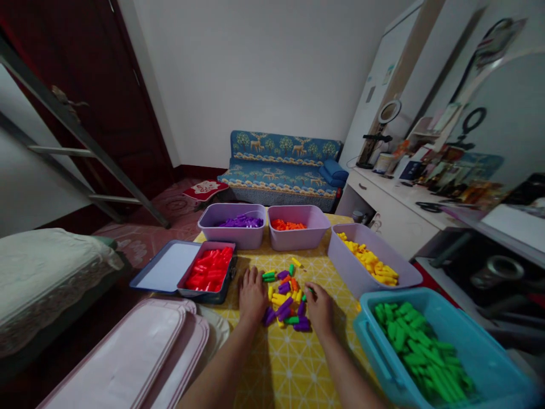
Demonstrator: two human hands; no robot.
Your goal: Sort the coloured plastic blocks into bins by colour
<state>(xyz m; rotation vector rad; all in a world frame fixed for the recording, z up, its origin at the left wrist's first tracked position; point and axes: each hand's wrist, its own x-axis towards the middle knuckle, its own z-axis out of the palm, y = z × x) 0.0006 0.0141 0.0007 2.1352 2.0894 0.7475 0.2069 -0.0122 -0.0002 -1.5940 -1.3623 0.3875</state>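
Observation:
A mixed pile of small, tube-like plastic pieces (284, 301) in purple, yellow, green and orange lies mid-table. My left hand (253, 295) rests at the pile's left side, fingers stretched forward and holding nothing. Close to its fingertips are green pieces (269, 276). On the right side, my right hand (320, 309) has its fingers bent in a pinch at a green piece (305, 296), which is partly covered by the fingers. One yellow piece (297, 262) lies apart beyond the pile.
Around the yellow patterned tablecloth (293, 363) stand a purple-piece bin (232, 237), an orange-piece bin (298, 240), a yellow-piece bin (347, 267), a blue tub (368, 341) of green pieces and a case (232, 278) of red ones. Pale lids (128, 346) lie front left.

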